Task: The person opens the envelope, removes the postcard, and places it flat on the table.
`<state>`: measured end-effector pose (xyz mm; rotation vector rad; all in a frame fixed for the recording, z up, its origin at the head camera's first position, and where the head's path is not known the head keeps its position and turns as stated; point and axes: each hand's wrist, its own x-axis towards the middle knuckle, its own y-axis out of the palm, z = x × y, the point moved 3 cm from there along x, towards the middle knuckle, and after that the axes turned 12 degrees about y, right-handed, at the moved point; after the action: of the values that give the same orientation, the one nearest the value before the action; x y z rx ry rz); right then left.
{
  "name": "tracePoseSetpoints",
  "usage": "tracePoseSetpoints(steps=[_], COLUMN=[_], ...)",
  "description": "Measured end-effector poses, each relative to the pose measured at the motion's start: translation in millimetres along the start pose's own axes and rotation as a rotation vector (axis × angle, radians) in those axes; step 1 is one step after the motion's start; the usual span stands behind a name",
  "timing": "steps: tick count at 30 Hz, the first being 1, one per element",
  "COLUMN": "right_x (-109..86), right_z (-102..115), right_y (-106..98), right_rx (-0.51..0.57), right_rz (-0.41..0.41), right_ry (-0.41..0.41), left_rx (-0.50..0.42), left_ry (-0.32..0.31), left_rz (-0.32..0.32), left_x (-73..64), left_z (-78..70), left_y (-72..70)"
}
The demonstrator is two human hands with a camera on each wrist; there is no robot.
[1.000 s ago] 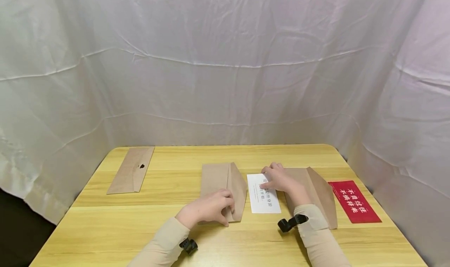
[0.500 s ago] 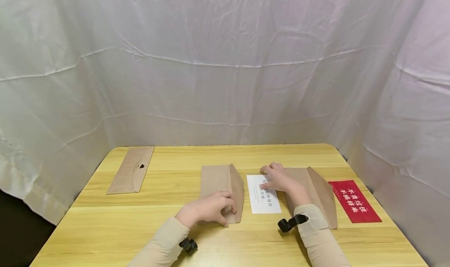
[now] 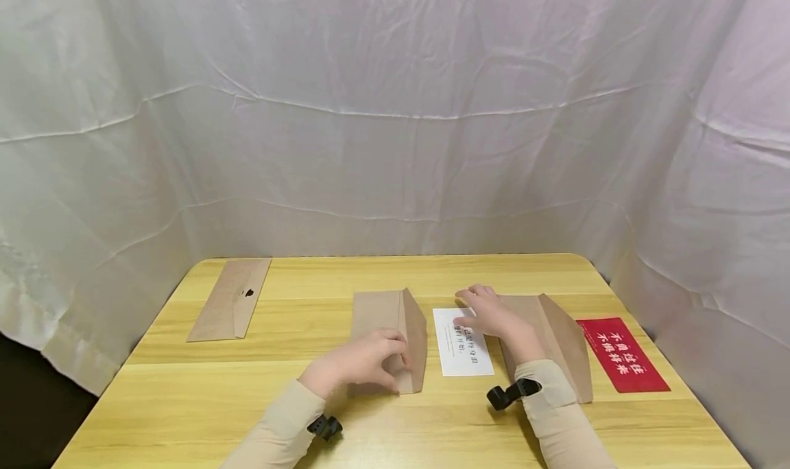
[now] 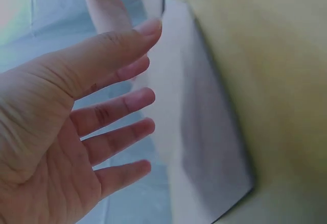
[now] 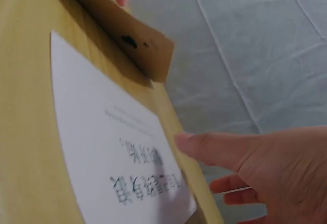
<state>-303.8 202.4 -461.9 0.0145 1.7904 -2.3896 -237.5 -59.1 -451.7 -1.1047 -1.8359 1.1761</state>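
The middle kraft envelope [image 3: 378,311], flap open, lies on the worktop [image 3: 185,400], left of the white printed card [image 3: 459,352]. Both should handle as light, flexible and easily creased; pinch at the edges. The left hand [image 3: 364,363] hovers over the envelope, fingers relaxed; the right hand [image 3: 494,315], thumb over the card, grips nothing.

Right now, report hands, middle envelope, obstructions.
Left hand empty, over middle envelope. Flap open. Right hand over white card, contact unclear. Right forearm partly covers right envelope.
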Motion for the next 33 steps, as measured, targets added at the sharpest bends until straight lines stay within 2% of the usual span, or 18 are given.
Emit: tracePoseSetpoints(steps=[5, 9, 15, 21, 24, 29, 33], right_x=[-3.1, -6.2, -13.5, -25.1, -30.1, -38.1, -43.5], right_z=[10, 18, 35, 59, 71, 93, 109], right_y=[-9, -16, -25, -33, -33, -27, -19], right_rx=[-0.008, -0.009, -0.016, -0.05, -0.055, -0.041, -0.087], right_rz=[-0.062, -0.102, -0.153, -0.243, -0.279, -0.299, -0.309], right_ry=[-0.03, -0.041, -0.095, -0.226, -0.289, -0.398, -0.477], left_rx=[0.113, 0.196, 0.256, 0.292, 0.271, 0.287, 0.311], left_ry=[-0.023, -0.05, -0.153, -0.265, -0.311, -0.384, -0.454], left_rz=[-0.069, -0.144, -0.27, -0.372, -0.41, -0.461, -0.505], left_x=[-9.6, -21.4, -46.0, -73.7, -88.1, -116.6, -142.4], left_z=[0.6, 6.5, 23.0, 40.7, 49.8, 65.5, 77.1], left_y=[-23.5, -43.3, -70.8, -92.1, -101.7, -116.7, -125.6])
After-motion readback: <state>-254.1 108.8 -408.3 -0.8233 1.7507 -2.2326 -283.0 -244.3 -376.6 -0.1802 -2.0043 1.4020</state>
